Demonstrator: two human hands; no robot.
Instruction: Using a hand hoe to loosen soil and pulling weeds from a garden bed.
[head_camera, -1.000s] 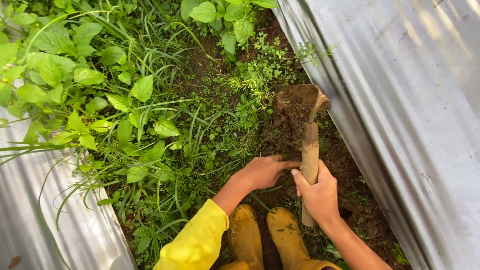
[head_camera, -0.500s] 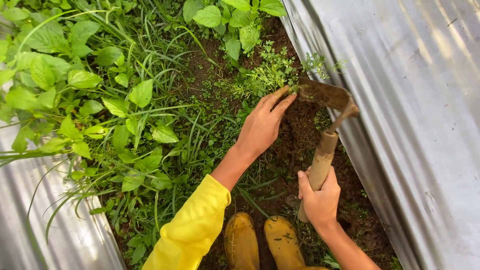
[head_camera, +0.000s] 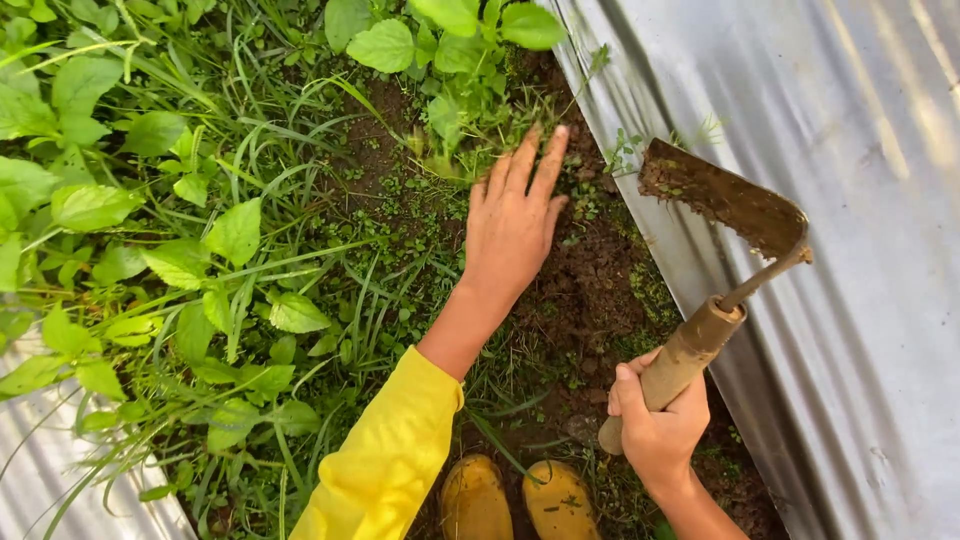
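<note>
While the right hand (head_camera: 660, 425) is wrapped tightly around the lower end of a short wooden-handled hoe with a soil-caked metal blade (head_camera: 700, 340), the tool is held raised above the ground, its handle slanting up and to the right and its blade (head_camera: 725, 200) lying in front of the corrugated grey metal sheet (head_camera: 850, 250) on the right side. The grip of that hand is pressed together around the handle, with the thumb laid along the wood. The left hand (head_camera: 515, 225) is stretched forward with its fingers spread and extended, palm down, over the dark bare soil (head_camera: 590, 290) of the narrow bed; its fingertips (head_camera: 540, 150) are placed at a clump of small fine-leaved green weeds (head_camera: 470, 140), and whether any stems are pinched cannot be told. A bright yellow sleeve (head_camera: 390, 460) is worn on the left arm, pushed back above the wrist. Two mud-stained yellow rubber boots (head_camera: 515, 500) are seen at the bottom edge, standing on the soil between the two arms. Broad-leaved green plants and long grass blades (head_camera: 200, 230) are spread thickly over the left half of the bed, and a second strip of corrugated metal sheet (head_camera: 60, 480) is visible at the lower left corner.
</note>
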